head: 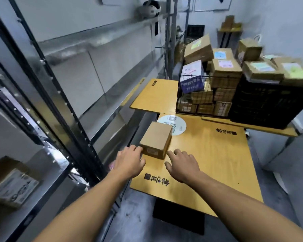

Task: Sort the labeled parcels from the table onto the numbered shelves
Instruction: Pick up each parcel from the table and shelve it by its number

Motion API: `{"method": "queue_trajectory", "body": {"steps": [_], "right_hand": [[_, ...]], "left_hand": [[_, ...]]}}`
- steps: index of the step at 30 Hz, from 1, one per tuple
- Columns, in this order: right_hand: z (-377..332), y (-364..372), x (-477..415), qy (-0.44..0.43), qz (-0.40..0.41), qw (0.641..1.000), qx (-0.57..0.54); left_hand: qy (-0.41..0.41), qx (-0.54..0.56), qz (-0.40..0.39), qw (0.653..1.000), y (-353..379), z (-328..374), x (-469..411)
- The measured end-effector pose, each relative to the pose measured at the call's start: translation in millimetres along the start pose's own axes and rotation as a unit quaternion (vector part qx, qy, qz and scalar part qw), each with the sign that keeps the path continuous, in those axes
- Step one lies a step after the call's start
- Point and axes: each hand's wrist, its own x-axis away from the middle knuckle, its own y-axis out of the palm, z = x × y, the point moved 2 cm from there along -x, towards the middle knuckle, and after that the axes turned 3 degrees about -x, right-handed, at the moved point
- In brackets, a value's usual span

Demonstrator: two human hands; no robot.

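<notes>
While my left hand (129, 160) and right hand (183, 165) flank the near parcel (156, 140), loose-fingered, gripping nothing, I'm readying a lift.

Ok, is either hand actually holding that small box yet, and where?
Not clearly. The left hand curls its fingers against the near-left corner of the small box; a real grip cannot be told. The right hand is open by its near-right corner.

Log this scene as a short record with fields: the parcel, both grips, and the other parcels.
parcel: small brown box, label on near face, at left edge of table
left grip: touches its near left corner
right grip: open, beside its right side, contact unclear
other parcels: piled in wire basket and on black crate
</notes>
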Motion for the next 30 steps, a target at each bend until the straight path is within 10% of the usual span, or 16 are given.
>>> {"method": "queue_trajectory", "body": {"steps": [20, 30], "right_hand": [[21, 68, -160, 0.158, -0.059, 0.945, -0.279], [32, 66, -153, 0.223, 0.054, 0.842, -0.488]], "left_hand": [[-0.027, 0.297, -0.134, 0.945, 106, -33, -185], [-0.042, 0.461, -0.017, 0.886, 94, -12, -165]]}}
